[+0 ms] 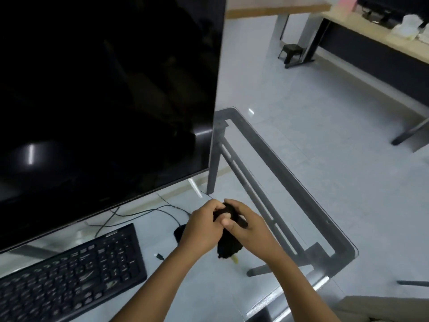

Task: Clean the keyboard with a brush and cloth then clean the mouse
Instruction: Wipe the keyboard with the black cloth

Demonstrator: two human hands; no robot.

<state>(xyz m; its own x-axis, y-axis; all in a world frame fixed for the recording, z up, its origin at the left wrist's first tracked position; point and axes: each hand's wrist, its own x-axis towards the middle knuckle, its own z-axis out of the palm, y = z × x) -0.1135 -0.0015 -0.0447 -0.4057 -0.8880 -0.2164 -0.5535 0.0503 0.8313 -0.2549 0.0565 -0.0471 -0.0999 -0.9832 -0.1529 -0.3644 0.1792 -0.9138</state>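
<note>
My left hand [204, 226] and my right hand [248, 228] meet above the glass table, and both grip a bunched black cloth [228, 246] that hangs down between them. A small yellowish tip [235, 260] shows under the cloth; I cannot tell what it is. The black keyboard [69, 275] lies at the lower left, apart from both hands. A dark oval, which looks like the mouse [179, 231], sits on the glass just left of my left hand, partly hidden by it, with a cable running to it.
A large dark monitor [104, 101] fills the upper left, above the keyboard. Thin cables [139, 213] and a loose plug [159, 256] lie on the glass table [346, 247], whose corner is at the right. Tiled floor, other desks and a small stool [292, 50] are beyond.
</note>
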